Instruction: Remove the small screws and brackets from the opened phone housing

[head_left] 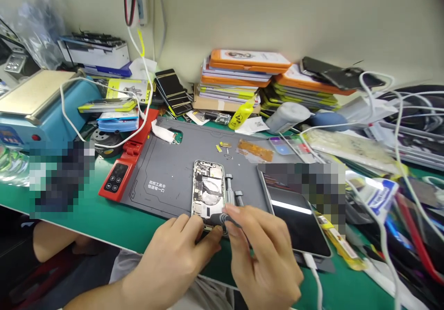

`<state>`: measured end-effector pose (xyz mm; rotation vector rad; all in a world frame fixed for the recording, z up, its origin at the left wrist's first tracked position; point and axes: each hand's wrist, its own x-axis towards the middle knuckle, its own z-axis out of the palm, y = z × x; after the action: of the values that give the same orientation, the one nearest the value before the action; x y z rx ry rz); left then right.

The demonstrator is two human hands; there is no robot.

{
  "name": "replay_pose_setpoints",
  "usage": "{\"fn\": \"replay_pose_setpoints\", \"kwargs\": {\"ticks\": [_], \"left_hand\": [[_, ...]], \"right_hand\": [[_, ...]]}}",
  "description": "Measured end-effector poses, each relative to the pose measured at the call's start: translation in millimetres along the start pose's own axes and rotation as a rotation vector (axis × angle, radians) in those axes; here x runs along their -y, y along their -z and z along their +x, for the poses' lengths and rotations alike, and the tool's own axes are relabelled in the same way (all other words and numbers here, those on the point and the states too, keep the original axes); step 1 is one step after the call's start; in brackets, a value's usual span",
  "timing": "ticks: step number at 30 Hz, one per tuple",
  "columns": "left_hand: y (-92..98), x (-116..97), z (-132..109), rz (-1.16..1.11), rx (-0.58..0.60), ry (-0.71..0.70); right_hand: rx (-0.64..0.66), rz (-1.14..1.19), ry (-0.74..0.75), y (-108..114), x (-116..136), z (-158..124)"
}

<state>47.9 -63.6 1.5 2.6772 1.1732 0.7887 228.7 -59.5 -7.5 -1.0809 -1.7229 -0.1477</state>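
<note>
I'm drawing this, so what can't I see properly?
All in the head view:
Bottom edge of the opened phone: partly covered by the left hand.
Part of the dark tool: behind the right hand.
White cable from the dark-screened device: cut off by the bottom edge.
Little yellow piece: too small to name.

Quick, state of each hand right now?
Left hand: closed on the near end of the opened phone.
Right hand: closed, holding a dark grey tool.
</note>
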Motion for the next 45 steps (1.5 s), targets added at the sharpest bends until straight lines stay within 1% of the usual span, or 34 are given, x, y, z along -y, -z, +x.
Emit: {"fn": "replay_pose_setpoints", "kwargs": {"ticks": [2,4,6,9,11,12,14,16,18,21,24,26,28,31,33,35,38,40,42,43,44,45], "left_hand": [[3.0,2.3,-0.5,-0.009,0.005,-0.015],[10.5,9.5,-0.4,-0.013,0.009,-0.045],[21.4,23.0,1.2,0.006,-0.003,-0.058],[37.7,53.2,7.5,0.137,-0.036,0.002],[44.7,74.7,14.2,0.293,-0.005,0.039],[46.6,84.2,18.1,0.357,0.044,0.050],[47.9,99.0,26.3,0.386,0.090,0.030],[47.3,107.7,34.0,0.389,0.142,-0.013],[46.4,111.7,40.4,0.388,0.194,-0.053],[47.0,113.3,47.6,0.364,0.258,-0.080],[50.5,112.8,54.1,0.292,0.284,-0.060],[53.6,110.8,59.0,0.219,0.267,-0.012],[56.0,106.4,64.6,0.125,0.223,0.062],[54.2,96.1,74.5,-0.064,0.180,0.166],[48.0,88.0,82.2,-0.202,0.203,0.187],[39.5,80.1,89.2,-0.315,0.249,0.167],[29.2,69.7,92.1,-0.402,0.297,0.106],[26.6,63.5,85.6,-0.410,0.309,0.045],[26.4,57.5,73.2,-0.381,0.308,-0.042],[26.4,54.8,66.0,-0.360,0.312,-0.102],[26.1,52.3,59.1,-0.310,0.299,-0.200],[25.5,50.3,52.9,-0.121,0.238,-0.421]], "right_hand": [[-0.003,0.004,-0.019,-0.2,-0.1,0.1],[0.007,0.045,-0.025,-0.1,0.0,0.3],[0.023,0.080,-0.025,-0.1,0.7,1.4],[0.034,0.083,-0.035,-0.5,2.4,5.6],[0.034,0.083,-0.024,-1.3,3.3,8.8],[0.034,0.088,-0.011,-1.8,3.5,10.1],[0.039,0.099,0.012,-2.8,3.1,11.8],[0.046,0.110,0.028,-3.6,2.1,12.9],[0.055,0.112,0.030,-4.0,0.9,14.3],[0.073,0.113,0.034,-3.9,0.3,17.4],[0.107,0.125,0.075,-5.0,2.2,19.2],[0.162,0.148,0.114,-6.2,3.9,19.0],[0.228,0.184,0.150,-5.6,3.9,19.5],[0.316,0.280,0.186,3.2,-1.7,27.0],[0.354,0.380,0.168,13.5,-9.9,38.3],[0.337,0.482,0.079,23.1,-21.7,53.3],[0.250,0.609,-0.129,27.8,-45.0,75.4],[0.196,0.670,-0.254,23.6,-62.2,84.8],[0.167,0.723,-0.354,16.6,-77.6,87.8],[0.166,0.749,-0.400,13.3,-83.4,87.0],[0.175,0.774,-0.446,10.7,-87.6,85.1],[0.192,0.797,-0.492,9.1,-89.8,82.6]]}}
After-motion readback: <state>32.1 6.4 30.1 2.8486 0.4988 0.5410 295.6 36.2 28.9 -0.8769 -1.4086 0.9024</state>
